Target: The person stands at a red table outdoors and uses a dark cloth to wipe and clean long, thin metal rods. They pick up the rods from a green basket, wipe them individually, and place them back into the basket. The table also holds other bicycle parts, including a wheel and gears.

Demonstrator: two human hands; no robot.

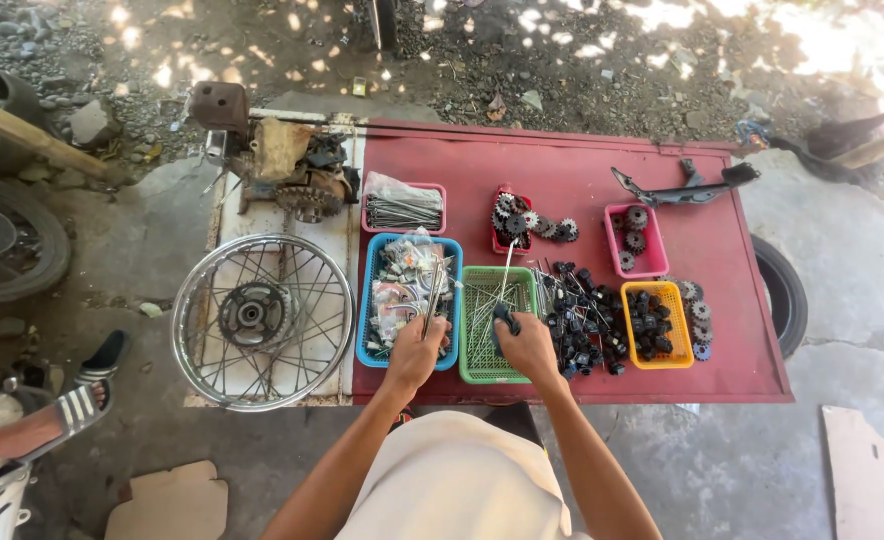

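Observation:
My left hand (418, 352) is over the near edge of a blue basket (367, 335) of small packets and holds a bundle of thin metal spokes (432, 295) upright. My right hand (528, 345) is closed around a small black part (505, 318) above a green basket (474, 368) that holds loose spokes. One long spoke (507, 268) sticks up out of the green basket. Both baskets sit on a red tabletop (582, 170).
A spoked wheel rim (262, 322) lies to the left by an engine part (287, 165). The table bears a pink tray of spokes (403, 208), gear sprockets (532, 225), a pink basket (632, 240), black parts (587, 320), an orange basket (657, 325). Another person's sandalled foot (57, 415) is at left.

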